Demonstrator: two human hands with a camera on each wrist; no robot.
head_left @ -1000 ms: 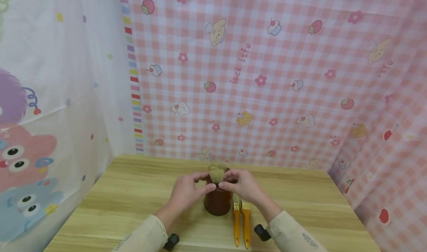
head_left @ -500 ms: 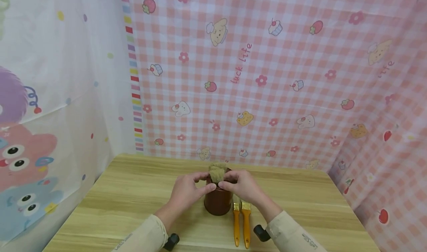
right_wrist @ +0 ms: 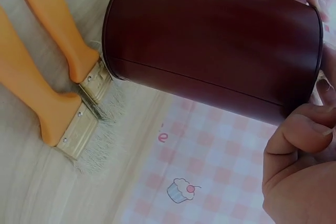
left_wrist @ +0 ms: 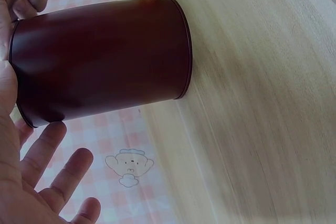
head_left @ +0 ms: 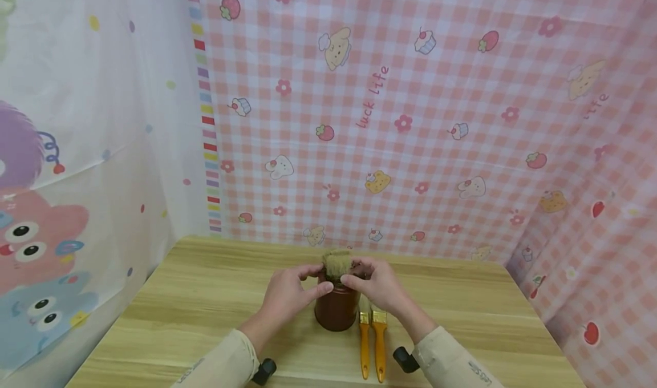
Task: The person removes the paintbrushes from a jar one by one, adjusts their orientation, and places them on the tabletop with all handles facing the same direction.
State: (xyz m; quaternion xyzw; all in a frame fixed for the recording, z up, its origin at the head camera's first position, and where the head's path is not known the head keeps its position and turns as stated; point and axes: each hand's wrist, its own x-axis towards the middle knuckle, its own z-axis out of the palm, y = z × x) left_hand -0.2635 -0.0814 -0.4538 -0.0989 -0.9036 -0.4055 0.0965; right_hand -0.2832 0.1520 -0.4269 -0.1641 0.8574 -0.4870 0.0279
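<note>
2 hands (head_left: 290,290) (head_left: 378,285), 2 orng brushes (head_left: 365,348) (head_left: 380,351), 1 brn pot (head_left: 336,309), 1 tan tuft (head_left: 337,263)

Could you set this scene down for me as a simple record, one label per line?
Container: dark red-brown cylinder, upright on the wooden table
At its mouth: tan tuft, showing above the rim; material unclear
Left hand: holds the container at its rim
Right hand: at the rim's opposite side, exact grip partly hidden
Brushes: narrower brush and wider brush, orange-handled, lying to the container's right
Backdrop: pink checked cloth
</note>
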